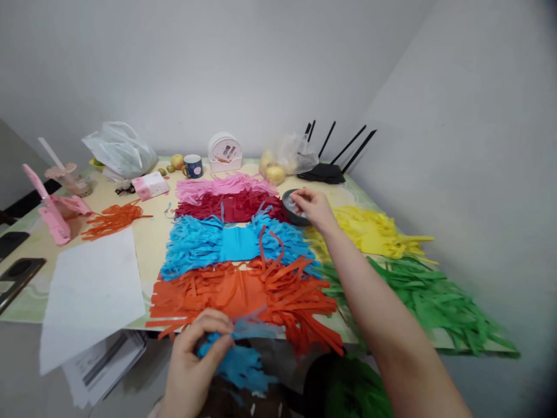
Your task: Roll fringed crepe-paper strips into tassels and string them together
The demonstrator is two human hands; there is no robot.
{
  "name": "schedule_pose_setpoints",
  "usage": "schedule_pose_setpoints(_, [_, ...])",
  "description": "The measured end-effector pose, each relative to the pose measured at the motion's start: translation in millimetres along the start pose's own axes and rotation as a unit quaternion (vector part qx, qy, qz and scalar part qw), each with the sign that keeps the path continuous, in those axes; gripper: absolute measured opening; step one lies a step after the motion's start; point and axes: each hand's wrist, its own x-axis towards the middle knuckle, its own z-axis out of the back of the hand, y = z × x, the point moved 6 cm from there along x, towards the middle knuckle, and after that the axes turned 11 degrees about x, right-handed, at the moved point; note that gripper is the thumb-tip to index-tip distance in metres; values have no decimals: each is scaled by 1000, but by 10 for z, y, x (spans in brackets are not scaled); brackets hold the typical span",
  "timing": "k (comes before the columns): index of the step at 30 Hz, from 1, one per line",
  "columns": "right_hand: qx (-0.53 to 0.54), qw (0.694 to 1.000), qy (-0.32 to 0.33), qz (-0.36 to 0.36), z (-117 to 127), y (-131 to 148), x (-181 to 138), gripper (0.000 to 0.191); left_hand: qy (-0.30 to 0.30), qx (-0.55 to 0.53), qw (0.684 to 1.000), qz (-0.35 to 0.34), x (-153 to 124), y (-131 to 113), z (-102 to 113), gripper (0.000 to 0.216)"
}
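My left hand (194, 354) is low in front of me, its fingers pinched on a bunch of blue paper strips (243, 363) held over my lap. My right hand (314, 209) reaches across the table to a small dark bowl (292, 210). Its fingertips are pinched together at the bowl's rim; what they hold is too small to make out. On the table between the hands lie fringed paper sheets in rows: pink (221, 187), dark red (230, 206), blue (230, 244) and orange (243, 293).
Yellow fringed paper (374, 232) and green fringed paper (435, 302) lie at the right by the wall. A white sheet (89, 290) overhangs the front left edge. Loose orange strips (113, 217), a pink stand (50, 209), a mug (192, 166), a plastic bag (119, 150) and a router (326, 171) sit further back.
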Motion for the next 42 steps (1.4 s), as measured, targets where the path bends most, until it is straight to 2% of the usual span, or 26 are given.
schedule_pose_setpoints(4, [167, 982, 85, 33, -495, 320, -1129, 38, -79, 49, 995, -34, 122, -143, 36, 6])
schedule_pose_setpoints(6, [362, 922, 134, 0, -740, 424, -1664, 31, -92, 54, 993, -59, 154, -220, -23, 6])
schedule_pose_setpoints(8, [476, 867, 144, -35, -909, 497, -2047, 23, -97, 56, 991, -78, 160, -261, -74, 7])
schedule_pose_setpoints(11, [538, 833, 117, -56, -1054, 573, -2330, 18, -100, 64, 990, -79, 114, -246, -86, 7])
schedule_pose_setpoints(16, [581, 807, 84, -65, -1211, 655, -2485, 18, -94, 75, 990, -79, -11, -206, -4, 6])
schedule_pose_setpoints(18, [577, 812, 76, -52, -1243, 672, -2536, 16, -97, 84, 988, -90, -51, -217, 29, 7])
schedule_pose_setpoints(23, [513, 858, 43, -2, -1228, 691, -2645, 13, -104, 147, 973, -145, -138, -284, 86, 10])
schedule_pose_setpoints(28, [462, 886, 43, 4, -1203, 757, -2704, 18, -49, 177, 970, -162, -150, -282, 97, 11])
schedule_pose_setpoints(35, [405, 914, 19, 2, -1155, 761, -2707, 18, -56, 88, 992, -72, -174, -147, 107, 10])
schedule_pose_setpoints(38, [407, 913, 15, 8, -1166, 738, -2717, 17, -49, 54, 996, -52, -196, -109, 94, 14])
schedule_pose_setpoints(42, [381, 924, 35, 31, -1176, 761, -2744, 14, -75, 62, 994, -44, -224, -92, 118, 11])
